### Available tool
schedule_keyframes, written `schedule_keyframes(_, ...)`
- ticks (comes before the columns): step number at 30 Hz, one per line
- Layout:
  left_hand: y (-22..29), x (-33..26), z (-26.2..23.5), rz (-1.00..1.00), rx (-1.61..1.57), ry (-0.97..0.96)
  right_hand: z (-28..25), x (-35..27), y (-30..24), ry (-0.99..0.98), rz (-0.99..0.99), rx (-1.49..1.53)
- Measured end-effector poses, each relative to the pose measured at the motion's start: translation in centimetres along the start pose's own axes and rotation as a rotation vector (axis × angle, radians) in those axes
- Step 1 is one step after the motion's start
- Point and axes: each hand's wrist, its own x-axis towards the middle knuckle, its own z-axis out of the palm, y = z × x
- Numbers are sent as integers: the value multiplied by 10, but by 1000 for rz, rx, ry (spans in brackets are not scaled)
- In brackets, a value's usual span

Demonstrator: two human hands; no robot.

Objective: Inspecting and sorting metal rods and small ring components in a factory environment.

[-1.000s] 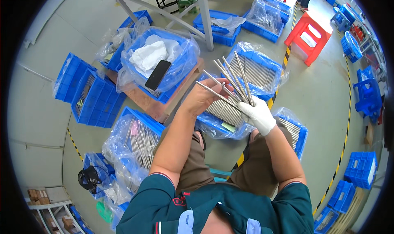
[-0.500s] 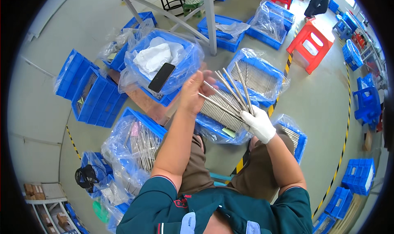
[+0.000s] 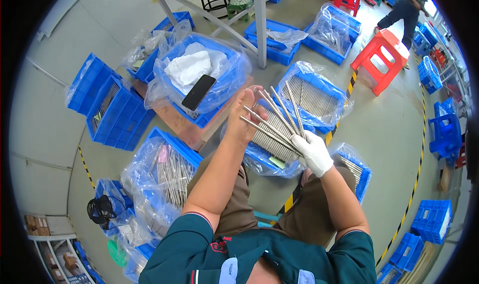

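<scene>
My right hand [image 3: 314, 153], in a white glove, is closed round the lower ends of several thin metal rods [image 3: 280, 109]. The rods fan out up and to the left. Bare, my left hand [image 3: 242, 115] is beside their far ends, its palm toward them and its fingers partly spread; two rod ends overlap the palm. Whether it touches them is hard to tell. Below the rods stands a blue crate [image 3: 264, 168] lined with clear plastic, with rows of similar rods in it. Just beyond is another lined crate [image 3: 327, 127] of rods.
A black phone [image 3: 198, 92] rests on a plastic-lined crate [image 3: 227, 49] at the left. Nearer, another crate [image 3: 182, 147] holds loose rods. Stacked blue crates [image 3: 119, 119] stand by the wall. A red stool [image 3: 381, 59] and a walking person [image 3: 406, 12] are at the far right.
My left hand has moved slightly right, its palm now behind the rod ends. The right hand keeps its hold on the rods. The person at the far right has come further into view.
</scene>
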Motion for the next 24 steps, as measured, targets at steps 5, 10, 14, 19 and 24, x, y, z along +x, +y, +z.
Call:
schedule_keyframes(5, -1, -2, -1, 35, 9, 5, 5, 2, 3, 41, -48, 135)
schedule_keyframes(10, -1, -2, 6, 17, -5, 67, -1, 11, 13, 13, -38, 23)
schedule_keyframes(14, 1, -2, 4, 63, -15, 42, 7, 10, 11, 66, -49, -9)
schedule_keyframes(19, -1, -2, 0, 97, 0, 65, 8, 10, 11, 169, -75, 45)
schedule_keyframes(24, 1, -6, 4, 102, 122, 3, 3, 15, 18, 203, -115, -15)
